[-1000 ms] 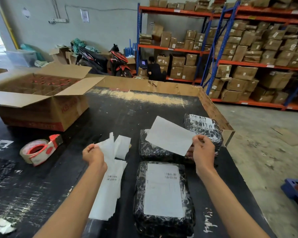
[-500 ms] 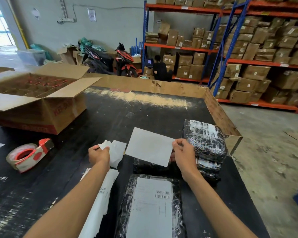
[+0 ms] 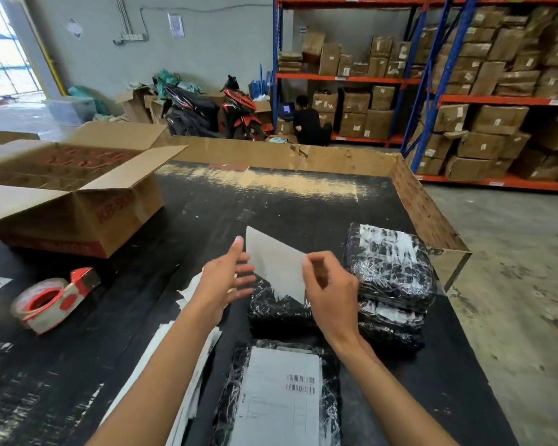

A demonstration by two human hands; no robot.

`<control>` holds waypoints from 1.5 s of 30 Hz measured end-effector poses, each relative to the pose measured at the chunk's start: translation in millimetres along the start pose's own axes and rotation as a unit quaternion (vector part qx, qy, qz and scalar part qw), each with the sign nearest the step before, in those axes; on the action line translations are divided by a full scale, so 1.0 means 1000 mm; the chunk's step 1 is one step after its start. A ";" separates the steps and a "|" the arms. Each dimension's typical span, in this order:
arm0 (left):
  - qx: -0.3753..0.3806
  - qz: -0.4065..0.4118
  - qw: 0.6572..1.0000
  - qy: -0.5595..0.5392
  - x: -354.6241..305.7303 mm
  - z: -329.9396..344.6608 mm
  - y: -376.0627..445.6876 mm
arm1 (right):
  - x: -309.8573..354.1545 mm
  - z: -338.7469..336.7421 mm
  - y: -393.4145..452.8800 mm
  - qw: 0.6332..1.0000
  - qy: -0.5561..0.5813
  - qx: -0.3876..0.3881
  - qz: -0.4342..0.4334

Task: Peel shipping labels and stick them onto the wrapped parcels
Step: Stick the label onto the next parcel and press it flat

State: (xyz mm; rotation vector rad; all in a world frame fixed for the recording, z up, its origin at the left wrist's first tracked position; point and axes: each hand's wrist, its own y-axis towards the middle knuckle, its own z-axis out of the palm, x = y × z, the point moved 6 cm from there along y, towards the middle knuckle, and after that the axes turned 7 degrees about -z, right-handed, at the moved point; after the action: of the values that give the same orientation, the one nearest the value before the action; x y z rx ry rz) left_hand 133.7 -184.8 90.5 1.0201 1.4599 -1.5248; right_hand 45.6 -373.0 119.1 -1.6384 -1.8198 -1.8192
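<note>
My right hand (image 3: 331, 294) pinches the edge of a white shipping label (image 3: 276, 262), held tilted in the air above a black wrapped parcel (image 3: 276, 312). My left hand (image 3: 224, 276) is open with fingers spread, its fingertips at the label's left edge. A stack of black wrapped parcels (image 3: 390, 268) sits just right of my right hand. Nearest me lies a wrapped parcel (image 3: 281, 397) with a barcode label stuck on top. White backing papers (image 3: 187, 381) lie strewn under my left forearm.
A tape dispenser (image 3: 50, 299) sits at the left on the black table (image 3: 287, 204). An open cardboard box (image 3: 74, 191) stands at the far left. A cardboard wall (image 3: 429, 207) rims the table's far and right sides. Shelves of boxes and a crouching person (image 3: 310, 123) are beyond.
My left hand has let go of the backing paper and moved right, opening beside the label. The label has tilted and come nearer the stack of parcels.
</note>
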 end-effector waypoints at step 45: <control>0.036 0.117 0.931 0.343 0.029 0.039 0.091 | -0.096 0.051 -0.009 0.928 -0.141 0.239 0.247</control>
State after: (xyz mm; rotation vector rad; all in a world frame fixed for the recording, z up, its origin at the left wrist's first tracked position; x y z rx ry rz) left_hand 205.4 -227.9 29.9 1.8246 1.6577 -1.0950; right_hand 109.5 -388.1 32.2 -1.9720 -1.5642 -0.8890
